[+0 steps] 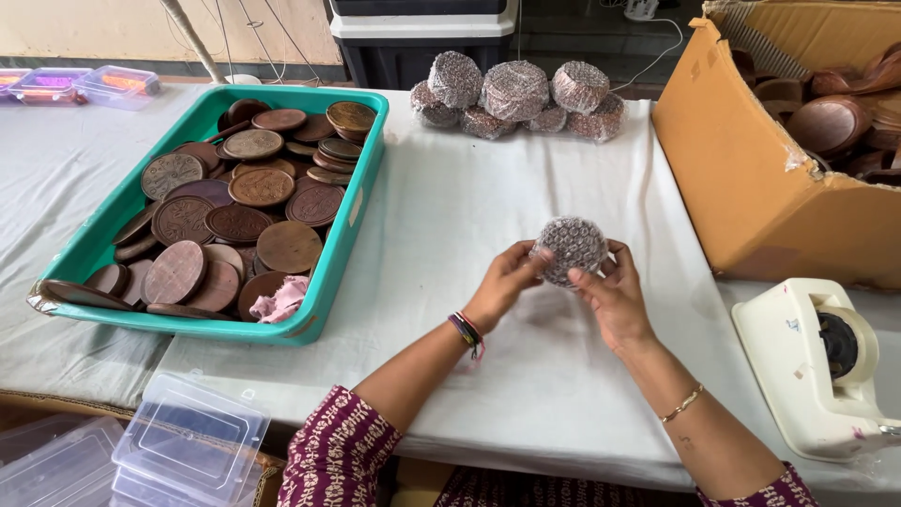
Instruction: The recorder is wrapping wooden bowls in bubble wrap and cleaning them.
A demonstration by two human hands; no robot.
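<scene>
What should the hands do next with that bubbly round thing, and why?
Probably reach the right hand to the tape dispenser for a piece of tape. Both hands, the left hand too, pinch the bubble-wrapped disc above the white tablecloth, and the wrap looks closed round it. A pile of wrapped discs already sits at the far edge.

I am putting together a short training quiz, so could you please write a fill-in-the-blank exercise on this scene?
1. Both hands, left hand and right hand, hold a round disc wrapped in ____ wrap.
2. The bare brown discs lie in a ____ plastic tray.
3. The finished wrapped bundles sit at the table's ____ edge.
4. The tape dispenser stands on the person's ____ side.

Missing words: bubble; green; far; right
</scene>
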